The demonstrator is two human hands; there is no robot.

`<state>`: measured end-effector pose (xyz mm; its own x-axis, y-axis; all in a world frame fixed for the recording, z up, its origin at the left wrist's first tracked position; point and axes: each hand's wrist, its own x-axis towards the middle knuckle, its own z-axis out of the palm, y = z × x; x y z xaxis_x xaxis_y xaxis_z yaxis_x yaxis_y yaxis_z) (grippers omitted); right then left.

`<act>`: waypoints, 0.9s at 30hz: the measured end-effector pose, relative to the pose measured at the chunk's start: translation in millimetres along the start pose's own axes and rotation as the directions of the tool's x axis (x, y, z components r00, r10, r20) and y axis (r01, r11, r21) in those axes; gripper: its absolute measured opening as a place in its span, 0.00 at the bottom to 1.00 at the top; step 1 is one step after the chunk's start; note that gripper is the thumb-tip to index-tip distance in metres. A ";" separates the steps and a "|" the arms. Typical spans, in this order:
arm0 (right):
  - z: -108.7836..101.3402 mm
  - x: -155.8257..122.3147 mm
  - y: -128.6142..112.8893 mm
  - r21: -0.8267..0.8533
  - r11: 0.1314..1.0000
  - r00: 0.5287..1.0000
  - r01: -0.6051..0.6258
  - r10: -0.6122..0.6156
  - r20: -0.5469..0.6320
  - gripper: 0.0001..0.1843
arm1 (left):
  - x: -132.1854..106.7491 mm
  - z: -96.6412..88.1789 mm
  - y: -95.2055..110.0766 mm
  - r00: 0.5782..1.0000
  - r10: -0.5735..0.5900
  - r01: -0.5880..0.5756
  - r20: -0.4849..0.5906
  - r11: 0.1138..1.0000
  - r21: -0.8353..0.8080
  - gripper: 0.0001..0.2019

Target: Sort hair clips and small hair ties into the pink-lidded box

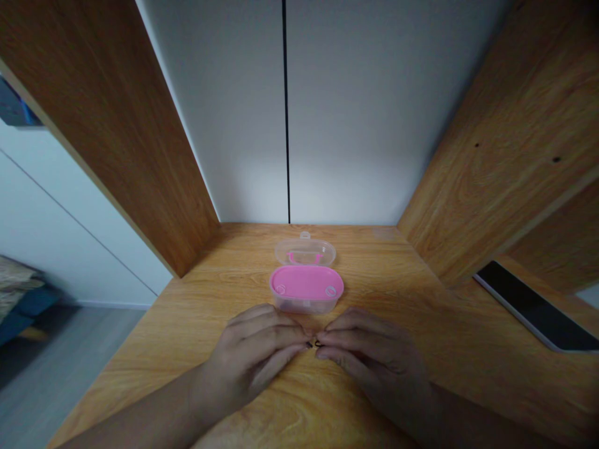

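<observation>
Just in front of the box, my left hand [262,346] is closed in a pinch, with a small dark piece [309,345] at its fingertips. Facing it, my right hand [369,346] also pinches, on a small dark curved piece [317,343]. A narrow gap lies between the two pieces; whether they belong to one object I cannot tell. Beyond my fingers stands an oval clear plastic box [306,305] with a pink top surface [306,280], on which two small pale ring-like shapes show. Its clear lid [306,251] is swung open toward the back.
The wooden tabletop [224,268] is bounded by wooden panels left and right and a white panel [346,125] behind. A dark-screened phone [538,308] lies at the right. Past the table's left edge, the grey floor [88,349] shows.
</observation>
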<state>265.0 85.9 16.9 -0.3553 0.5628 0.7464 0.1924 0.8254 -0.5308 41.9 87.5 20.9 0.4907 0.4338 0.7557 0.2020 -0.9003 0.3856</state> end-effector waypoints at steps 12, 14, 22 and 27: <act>1.0 1.5 -2.2 -0.020 0.999 0.999 0.026 -0.025 0.031 0.06 | -1.3 -0.3 1.6 0.997 0.001 0.003 0.073 0.998 -0.066 0.16; 1.1 1.6 -2.1 -0.016 1.000 1.000 0.007 -0.007 0.014 0.08 | -0.4 0.1 2.2 0.998 0.013 -0.010 0.057 0.999 -0.045 0.18; 0.9 2.4 -2.6 0.024 1.000 1.000 0.001 -0.002 0.016 0.08 | 0.4 -0.6 2.7 0.999 0.026 -0.025 0.036 1.000 -0.013 0.17; 1.8 3.1 -1.8 0.070 0.998 1.000 -0.009 0.007 0.023 0.07 | 4.9 -2.0 4.3 1.000 0.019 -0.018 0.019 1.000 -0.010 0.10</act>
<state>261.9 86.0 19.5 -0.3747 0.5676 0.7331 0.1309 0.8152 -0.5642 43.4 85.8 27.3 0.5100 0.4162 0.7528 0.1844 -0.9077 0.3770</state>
